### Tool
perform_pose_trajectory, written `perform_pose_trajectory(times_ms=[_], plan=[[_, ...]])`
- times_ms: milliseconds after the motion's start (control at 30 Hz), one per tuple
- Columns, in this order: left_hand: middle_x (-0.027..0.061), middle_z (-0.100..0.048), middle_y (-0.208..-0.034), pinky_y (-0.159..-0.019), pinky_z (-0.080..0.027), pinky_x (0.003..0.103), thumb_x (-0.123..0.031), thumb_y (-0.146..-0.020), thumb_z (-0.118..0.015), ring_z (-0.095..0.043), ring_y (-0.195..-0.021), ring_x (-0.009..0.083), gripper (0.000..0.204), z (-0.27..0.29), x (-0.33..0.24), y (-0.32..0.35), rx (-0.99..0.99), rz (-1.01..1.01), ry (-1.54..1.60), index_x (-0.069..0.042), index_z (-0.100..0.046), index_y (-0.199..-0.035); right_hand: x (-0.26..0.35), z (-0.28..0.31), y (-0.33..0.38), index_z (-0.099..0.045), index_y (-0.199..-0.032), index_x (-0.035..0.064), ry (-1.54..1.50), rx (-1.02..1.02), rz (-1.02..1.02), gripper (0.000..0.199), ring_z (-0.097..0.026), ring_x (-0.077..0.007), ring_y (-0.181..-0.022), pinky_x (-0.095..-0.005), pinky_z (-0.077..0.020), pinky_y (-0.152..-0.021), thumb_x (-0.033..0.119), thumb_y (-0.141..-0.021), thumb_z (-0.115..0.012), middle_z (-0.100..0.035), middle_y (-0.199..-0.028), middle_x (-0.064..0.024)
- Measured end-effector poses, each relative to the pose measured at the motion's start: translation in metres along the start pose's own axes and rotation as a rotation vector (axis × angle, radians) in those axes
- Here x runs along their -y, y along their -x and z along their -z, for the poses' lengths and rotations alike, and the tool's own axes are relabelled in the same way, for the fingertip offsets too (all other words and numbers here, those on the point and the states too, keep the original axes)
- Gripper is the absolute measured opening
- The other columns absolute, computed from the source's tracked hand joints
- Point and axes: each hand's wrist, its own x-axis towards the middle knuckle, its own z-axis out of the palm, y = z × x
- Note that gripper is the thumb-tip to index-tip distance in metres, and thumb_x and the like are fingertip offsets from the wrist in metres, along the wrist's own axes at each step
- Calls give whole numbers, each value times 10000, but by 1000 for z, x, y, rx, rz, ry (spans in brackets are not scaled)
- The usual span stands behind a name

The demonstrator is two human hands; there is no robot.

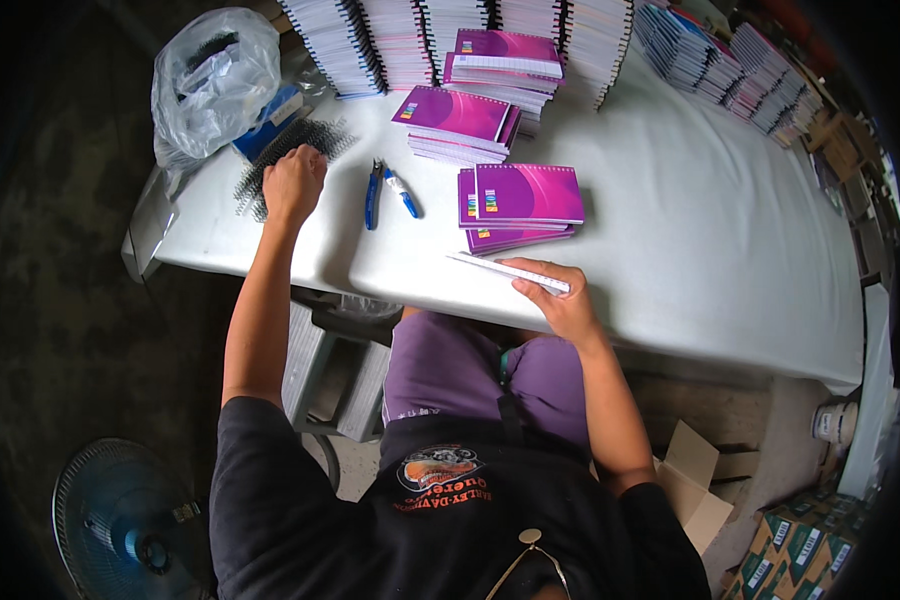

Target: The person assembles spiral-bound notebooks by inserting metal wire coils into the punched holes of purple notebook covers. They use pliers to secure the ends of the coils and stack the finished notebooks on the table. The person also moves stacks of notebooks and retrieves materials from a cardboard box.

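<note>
Binding work sits at the coil-picking step, as we judge it: our left hand (293, 183) reaches out to the heap of black spiral coils (288, 160) at the table's left end, fingers curled down onto them, though we cannot tell whether one coil is yet pinched free. Our right hand (562, 303) grips an unbound white sheet block (510, 271) at the near edge of the white table (690, 230), fingers closed over its right end, holding it edge-on and tilted. Just beyond it lies a short pile of purple notebooks (522, 206), and blue-handled pliers (373, 193) rest between that pile and the coils. Next, we reckon, one single coil must come away untangled from the heap and meet the block's punched edge, which calls for a light pinch and a steady block
</note>
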Motion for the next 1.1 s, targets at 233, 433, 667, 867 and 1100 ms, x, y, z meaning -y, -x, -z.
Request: perform_pose_trajectory(times_ms=[233, 433, 667, 867, 1100], plan=[[38, -522, -800, -660, -419, 265, -152, -777, -461, -482, -688, 150, 448, 38, -72, 47, 550, 12, 1024, -16, -495, -1202, 2, 11, -1, -622, -1045, -20, -12, -77, -74, 228, -569, -103, -863, -245, -464, -790, 86, -843, -617, -642, -954, -68], [151, -588, -742, -718, -433, 333, -160, -854, -487, -558, -711, 221, 651, 48, -142, 114, 989, -91, 978, -105, -181, -1427, 11, 2, -10, -624, -1074, 5, -150, -92, -79, 248, -578, -105, -881, -239, -473, -801, 96, -844, -630, -643, -1000, -77], [79, -555, -711, -675, -422, 274, -344, -945, -453, -505, -687, 146, 363, 41, -123, 99, 628, -32, 982, 6, -520, -880, -2, 12, -2, -598, -1134, 25, -140, -60, -142, 286, -587, -103, -883, -244, -488, -810, 63, -851, -611, -640, -1018, -62], [38, -520, -680, -638, -407, 249, -388, -939, -453, -463, -648, 115, 428, 37, -125, 94, 655, 19, 946, 10, -533, -803, -4, 10, -1, -603, -1132, 36, -133, -62, -148, 285, -589, -103, -882, -243, -489, -813, 58, -848, -611, -646, -1019, -66], [-8, -510, -646, -502, -332, 188, -332, -918, -523, -406, -517, 54, 305, 39, -127, 77, 974, 396, 1295, -62, -523, -776, -7, 13, 1, -621, -1115, 55, -61, -11, -105, 277, -584, -93, -883, -233, -476, -810, 59, -839, -620, -653, -1024, -58]])
